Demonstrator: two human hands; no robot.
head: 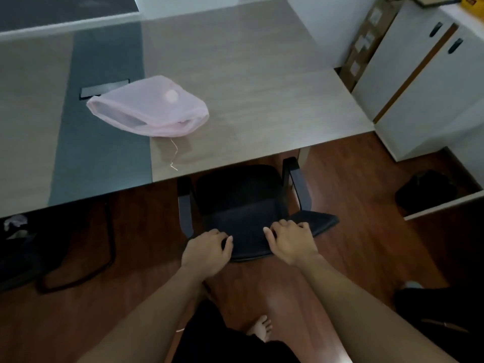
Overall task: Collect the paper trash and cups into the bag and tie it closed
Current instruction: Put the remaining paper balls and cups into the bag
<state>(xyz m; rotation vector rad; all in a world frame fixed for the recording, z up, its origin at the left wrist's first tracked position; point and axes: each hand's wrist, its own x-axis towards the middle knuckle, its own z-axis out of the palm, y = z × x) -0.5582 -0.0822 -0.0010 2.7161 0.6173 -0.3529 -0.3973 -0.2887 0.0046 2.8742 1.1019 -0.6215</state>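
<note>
A pale pink mesh bag (146,111) lies on its side on the table (262,95), its mouth facing left and a thin drawstring (174,155) trailing toward the table's front edge. A round pale lump shows through the mesh. Both hands are down at the black chair (243,203), well in front of the bag. My left hand (207,254) grips the top edge of the chair's backrest on the left. My right hand (290,242) grips the same edge on the right. Crumpled paper (14,222) lies low at the far left, under the table's edge.
The chair is tucked partly under the table. White cabinets (419,82) and cardboard boxes (366,40) stand at the right. A dark bag (424,189) sits on the wooden floor by the cabinet. Another dark chair (39,252) is at the left. My bare foot shows below.
</note>
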